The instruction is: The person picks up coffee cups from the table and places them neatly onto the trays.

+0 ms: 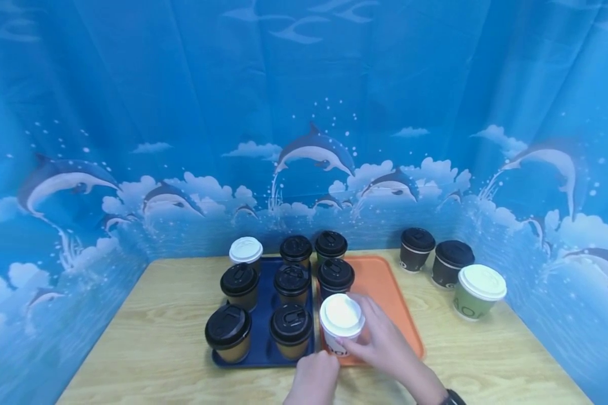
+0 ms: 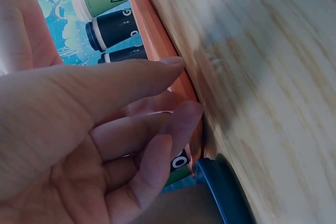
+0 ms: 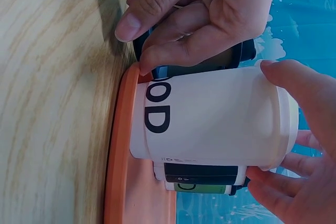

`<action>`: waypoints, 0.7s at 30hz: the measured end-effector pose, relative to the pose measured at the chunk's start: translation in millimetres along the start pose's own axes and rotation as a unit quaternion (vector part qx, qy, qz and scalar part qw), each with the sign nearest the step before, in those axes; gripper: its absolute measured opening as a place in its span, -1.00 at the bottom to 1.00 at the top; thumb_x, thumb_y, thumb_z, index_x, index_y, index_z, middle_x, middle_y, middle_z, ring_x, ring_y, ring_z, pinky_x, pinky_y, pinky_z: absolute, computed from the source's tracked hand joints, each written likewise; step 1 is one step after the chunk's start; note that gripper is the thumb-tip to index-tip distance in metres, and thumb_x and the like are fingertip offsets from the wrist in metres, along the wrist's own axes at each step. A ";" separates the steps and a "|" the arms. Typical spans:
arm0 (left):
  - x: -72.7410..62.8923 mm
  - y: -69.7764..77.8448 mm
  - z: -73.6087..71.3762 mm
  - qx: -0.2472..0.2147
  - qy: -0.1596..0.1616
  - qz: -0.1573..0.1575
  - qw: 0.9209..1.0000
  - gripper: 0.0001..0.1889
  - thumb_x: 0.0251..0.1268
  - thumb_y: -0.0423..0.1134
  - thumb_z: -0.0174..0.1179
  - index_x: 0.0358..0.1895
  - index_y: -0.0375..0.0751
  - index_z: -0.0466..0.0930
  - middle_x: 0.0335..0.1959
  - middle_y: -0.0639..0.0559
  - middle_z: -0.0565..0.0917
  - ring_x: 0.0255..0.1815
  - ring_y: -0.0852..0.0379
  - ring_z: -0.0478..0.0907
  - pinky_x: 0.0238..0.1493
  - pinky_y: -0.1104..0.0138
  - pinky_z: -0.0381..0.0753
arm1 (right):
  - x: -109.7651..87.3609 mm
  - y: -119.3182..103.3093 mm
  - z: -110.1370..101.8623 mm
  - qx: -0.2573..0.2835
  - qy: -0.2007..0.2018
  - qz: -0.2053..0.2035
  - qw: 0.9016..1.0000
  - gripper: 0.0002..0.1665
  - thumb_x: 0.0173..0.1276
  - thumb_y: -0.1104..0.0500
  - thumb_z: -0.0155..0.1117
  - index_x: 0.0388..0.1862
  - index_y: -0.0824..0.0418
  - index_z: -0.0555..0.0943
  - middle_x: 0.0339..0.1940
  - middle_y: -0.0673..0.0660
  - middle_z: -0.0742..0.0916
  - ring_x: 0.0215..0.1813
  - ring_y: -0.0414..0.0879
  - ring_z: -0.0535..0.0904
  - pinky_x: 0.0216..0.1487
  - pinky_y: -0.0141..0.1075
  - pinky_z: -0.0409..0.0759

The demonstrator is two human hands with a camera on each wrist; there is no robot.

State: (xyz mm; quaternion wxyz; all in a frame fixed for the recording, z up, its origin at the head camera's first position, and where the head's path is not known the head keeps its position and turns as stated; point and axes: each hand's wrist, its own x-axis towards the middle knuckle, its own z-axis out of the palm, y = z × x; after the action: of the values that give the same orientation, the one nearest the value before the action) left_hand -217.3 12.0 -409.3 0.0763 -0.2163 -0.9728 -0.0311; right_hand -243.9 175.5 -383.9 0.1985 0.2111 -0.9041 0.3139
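Observation:
A white lidded paper cup point(image 1: 342, 320) stands at the near left of the orange tray point(image 1: 380, 281). My right hand point(image 1: 380, 340) grips it around the lid and upper side; dark letters show low on its wall in the right wrist view. My left hand point(image 1: 316, 374) is at the front edge where the two trays meet. In the left wrist view its fingers point(image 2: 184, 121) are loosely bent by the orange rim, thumb apart from them. Behind the white cup, two black-lidded cups stand on the orange tray, the nearer one point(image 1: 336, 275) close to it.
The blue tray point(image 1: 263, 332) on the left bears several brown cups with black lids point(image 1: 290, 329) and a white-lidded cup point(image 1: 245, 250) at the back. Right of the orange tray stand two black cups point(image 1: 452, 263) and a green cup point(image 1: 473, 301) with a white lid.

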 end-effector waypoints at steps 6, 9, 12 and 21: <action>-0.8 -0.1 0.7 0.008 0.017 0.005 1.000 -0.88 0.10 -0.34 0.34 -0.55 -0.13 0.67 -0.63 0.07 0.62 -0.60 0.14 0.60 -0.63 0.27 0.55 | -0.2 -0.7 -1.4 -0.006 0.000 -0.008 1.000 0.00 0.04 -0.03 0.65 0.40 0.25 0.40 0.23 0.07 0.62 0.26 -0.06 0.55 0.22 0.00 0.58; 0.2 -0.5 0.5 0.002 0.010 0.006 1.000 -0.89 0.09 -0.35 0.35 -0.54 -0.13 0.69 -0.62 0.08 0.63 -0.60 0.13 0.61 -0.62 0.27 0.56 | 0.2 -0.4 -1.9 -0.013 0.005 -0.019 1.000 0.00 0.03 -0.04 0.65 0.39 0.26 0.40 0.23 0.08 0.62 0.25 -0.06 0.55 0.21 -0.01 0.60; 1.2 -0.8 1.0 -0.001 0.003 0.005 1.000 -0.90 0.09 -0.36 0.35 -0.53 -0.12 0.70 -0.61 0.08 0.63 -0.59 0.13 0.61 -0.61 0.27 0.56 | 0.4 -0.6 -2.2 -0.017 0.002 -0.021 1.000 0.00 0.03 -0.05 0.65 0.39 0.24 0.41 0.23 0.07 0.62 0.24 -0.08 0.55 0.19 -0.03 0.60; 1.0 0.2 0.9 0.002 0.002 0.000 1.000 -0.90 0.05 -0.37 0.38 -0.54 -0.13 0.69 -0.62 0.06 0.63 -0.60 0.13 0.61 -0.60 0.27 0.57 | 0.4 -3.6 -3.8 -0.007 -0.024 0.007 1.000 -0.01 0.07 -0.07 0.64 0.42 0.19 0.41 0.25 0.01 0.60 0.26 -0.12 0.53 0.21 -0.03 0.60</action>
State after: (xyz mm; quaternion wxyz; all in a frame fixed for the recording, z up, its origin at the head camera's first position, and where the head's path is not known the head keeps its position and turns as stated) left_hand -218.3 12.7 -410.0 0.0785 -0.2159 -0.9728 -0.0295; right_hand -241.7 175.3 -379.3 0.1761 0.2106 -0.9124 0.3036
